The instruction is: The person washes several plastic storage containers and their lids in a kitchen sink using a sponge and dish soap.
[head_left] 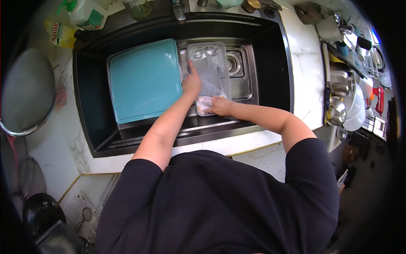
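Note:
A long clear plastic container (211, 70) with suds and wet marks inside lies in the sink. My left hand (192, 82) is at its left edge, one finger stretched along the rim and the others partly hidden, steadying that side. At the container's near end, my right hand (220, 106) presses on a whitish, soft-looking wad (204, 104), perhaps a cloth or sponge, its fingers closed over it. Close by on the left, a large teal lid or tray (144, 80) leans in the sink, next to my left forearm.
The dark sink (272, 72) has a drain (234, 63) at right and a faucet (179, 12) at the back. A detergent jug (86, 15) and yellow packet (61, 34) stand back left. Metal bowls (337, 111) sit at right; a big round strainer (28, 91) hangs left.

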A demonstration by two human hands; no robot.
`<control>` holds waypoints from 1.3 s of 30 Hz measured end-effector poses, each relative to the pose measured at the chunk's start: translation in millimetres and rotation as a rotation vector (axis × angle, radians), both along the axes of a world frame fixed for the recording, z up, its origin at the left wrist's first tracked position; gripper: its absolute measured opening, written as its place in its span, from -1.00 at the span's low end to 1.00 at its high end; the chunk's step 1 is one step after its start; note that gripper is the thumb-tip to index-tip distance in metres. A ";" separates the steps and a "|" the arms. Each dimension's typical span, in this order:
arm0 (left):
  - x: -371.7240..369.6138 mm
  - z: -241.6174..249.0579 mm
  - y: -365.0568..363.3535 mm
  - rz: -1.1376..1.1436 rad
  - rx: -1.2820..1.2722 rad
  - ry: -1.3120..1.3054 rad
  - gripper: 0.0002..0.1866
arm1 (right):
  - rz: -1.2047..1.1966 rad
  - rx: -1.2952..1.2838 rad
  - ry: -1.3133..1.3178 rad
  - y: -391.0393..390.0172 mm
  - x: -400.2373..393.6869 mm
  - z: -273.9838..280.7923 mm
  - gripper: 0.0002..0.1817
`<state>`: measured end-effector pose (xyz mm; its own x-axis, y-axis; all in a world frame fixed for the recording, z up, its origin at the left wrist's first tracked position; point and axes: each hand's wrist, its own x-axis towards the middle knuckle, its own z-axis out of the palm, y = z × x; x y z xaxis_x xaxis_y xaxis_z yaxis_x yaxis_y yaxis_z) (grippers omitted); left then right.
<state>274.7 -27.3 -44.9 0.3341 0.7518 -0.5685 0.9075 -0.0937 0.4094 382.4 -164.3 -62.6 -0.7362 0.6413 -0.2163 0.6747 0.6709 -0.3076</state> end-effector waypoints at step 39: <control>1.0 2.9 2.2 -0.075 0.007 0.019 -0.21 | -0.610 -0.254 -0.224 40.2 -8.4 33.0 -0.75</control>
